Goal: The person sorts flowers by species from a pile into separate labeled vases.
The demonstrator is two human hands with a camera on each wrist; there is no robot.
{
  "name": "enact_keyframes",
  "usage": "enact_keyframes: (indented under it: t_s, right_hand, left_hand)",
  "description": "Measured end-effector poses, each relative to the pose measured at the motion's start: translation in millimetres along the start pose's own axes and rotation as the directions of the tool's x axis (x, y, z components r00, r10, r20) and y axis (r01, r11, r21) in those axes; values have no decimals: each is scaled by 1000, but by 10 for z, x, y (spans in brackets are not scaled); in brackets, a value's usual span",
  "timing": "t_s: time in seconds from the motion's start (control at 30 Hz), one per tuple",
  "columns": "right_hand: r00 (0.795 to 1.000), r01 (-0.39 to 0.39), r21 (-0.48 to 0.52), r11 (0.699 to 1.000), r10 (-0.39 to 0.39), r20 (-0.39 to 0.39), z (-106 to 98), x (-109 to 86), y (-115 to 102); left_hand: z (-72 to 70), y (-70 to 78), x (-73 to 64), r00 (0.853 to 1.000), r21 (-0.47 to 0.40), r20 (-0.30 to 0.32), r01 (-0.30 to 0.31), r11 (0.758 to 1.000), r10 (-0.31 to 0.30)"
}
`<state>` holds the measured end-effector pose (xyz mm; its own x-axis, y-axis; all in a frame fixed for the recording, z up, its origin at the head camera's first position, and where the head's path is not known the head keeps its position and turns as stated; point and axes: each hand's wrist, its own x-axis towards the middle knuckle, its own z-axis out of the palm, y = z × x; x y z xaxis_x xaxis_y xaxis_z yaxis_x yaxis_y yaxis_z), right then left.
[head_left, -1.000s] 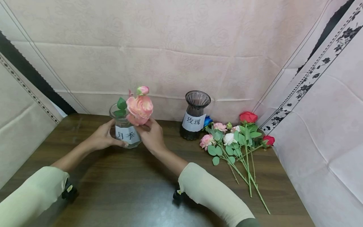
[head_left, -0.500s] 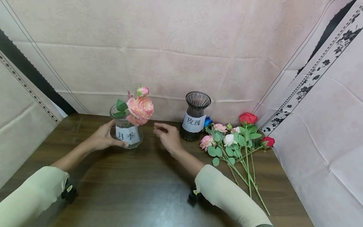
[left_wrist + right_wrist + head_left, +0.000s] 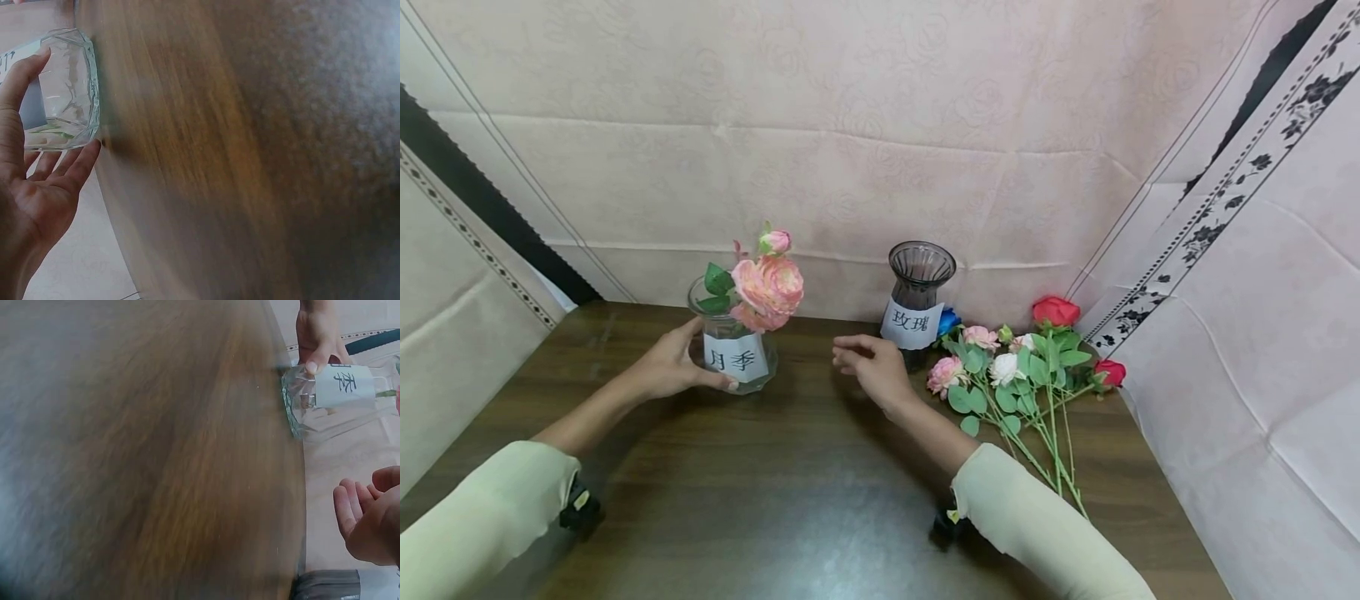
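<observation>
My left hand (image 3: pixel 668 362) holds a clear glass vase (image 3: pixel 739 358) at the table's left, thumb across the front and fingers round the far side. A paper label with Chinese characters is on the vase. Out of its mouth leans a pink artificial flower (image 3: pixel 769 290) with a bud and green leaves. Further right, my right hand (image 3: pixel 880 372) hovers with loosely bent fingers and holds nothing. Just behind it stands a dark glass vase (image 3: pixel 919 287), also labelled, with its lower part partly hidden by the hand. The right wrist view shows a gap between the right hand (image 3: pixel 374 519) and the clear vase (image 3: pixel 344 394).
Several artificial flowers lie on the right of the wooden table (image 3: pixel 715 500): red roses (image 3: pixel 1056 311), a white flower (image 3: pixel 1006 369), pink flowers (image 3: pixel 947 375) and a blue flower (image 3: pixel 949 320) beside the dark vase. My right sleeve covers some stem ends. Fabric (image 3: pixel 850 167) hangs behind the table.
My right hand has let go of the pink flower at the clear vase and moved right, towards the dark vase. The left hand stays on the clear vase.
</observation>
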<state>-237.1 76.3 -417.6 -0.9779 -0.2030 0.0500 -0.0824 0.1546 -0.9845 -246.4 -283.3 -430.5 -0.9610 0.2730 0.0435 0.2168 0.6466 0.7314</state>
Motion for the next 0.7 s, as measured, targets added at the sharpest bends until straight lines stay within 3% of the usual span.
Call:
enact_keyframes:
  t_s: [0.37,0.7]
  right_hand:
    - [998,-29,10,1000,29,47,-278,-132,35]
    - [998,-31,-52,998,34,54,-551,-271,41]
  left_hand:
    - [-9,-22,5,1000,13,10,6,1000,-6]
    - [-13,-15,8,1000,14,8,2,1000,-2]
